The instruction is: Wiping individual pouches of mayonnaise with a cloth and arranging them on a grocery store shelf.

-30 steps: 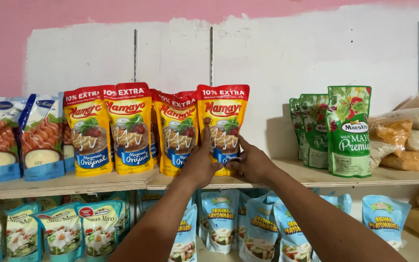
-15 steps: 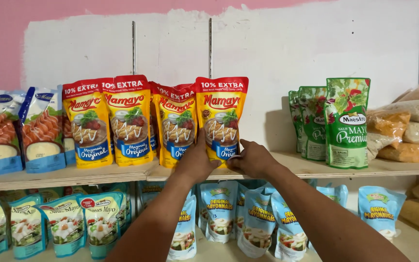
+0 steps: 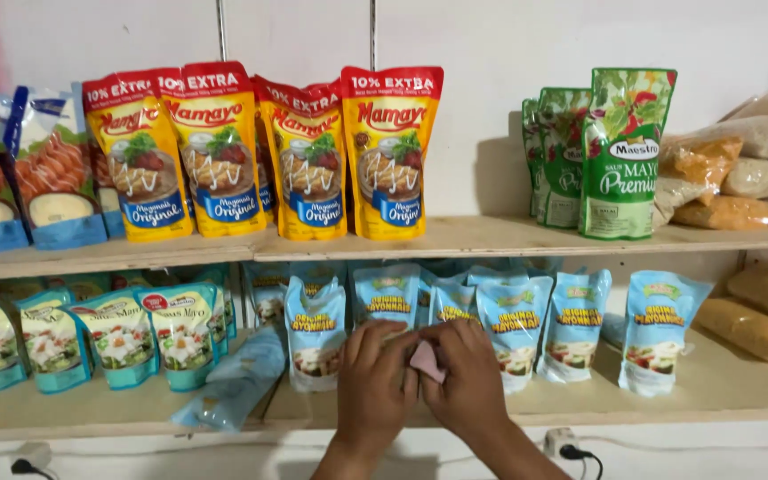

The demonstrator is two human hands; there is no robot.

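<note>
Field notes, near to far, clock directions read on the head view

Nearest, at 6 o'clock: left hand (image 3: 375, 382) and right hand (image 3: 464, 382) meet at the front of the lower shelf (image 3: 580, 404). Both sets of fingers are closed together on a small pink piece (image 3: 425, 360), pinched between the two hands; what it is cannot be told. Behind the knuckles stands a light blue pouch (image 3: 387, 298), and the hands touch or nearly touch its base

Below the shelf edge, at 5 o'clock, a white plug (image 3: 564, 442) with a dark cable sits on the wall strip

Lower shelf, 9 to 3 o'clock: teal pouches (image 3: 122, 338) stand in a row at 8 o'clock; one blue pouch lies tipped over (image 3: 233, 378) at 7 o'clock, flat on the board. More light blue pouches (image 3: 571, 324) stand upright toward 3 o'clock, with tan bags (image 3: 753, 329) at the far right

Upper shelf (image 3: 491, 236), farther back: four yellow pouches with red tops (image 3: 390, 151) stand upright and evenly faced from 10 to 12 o'clock. Green pouches (image 3: 624, 151) at 2 o'clock, blue-edged packs (image 3: 46, 178) at 9 o'clock

Judged progress: the upper row looks tidy and finished. The lower row looks only partly done, since the hands work its middle and the tipped pouch is not yet stood up. White wall (image 3: 508, 53) behind all
</note>
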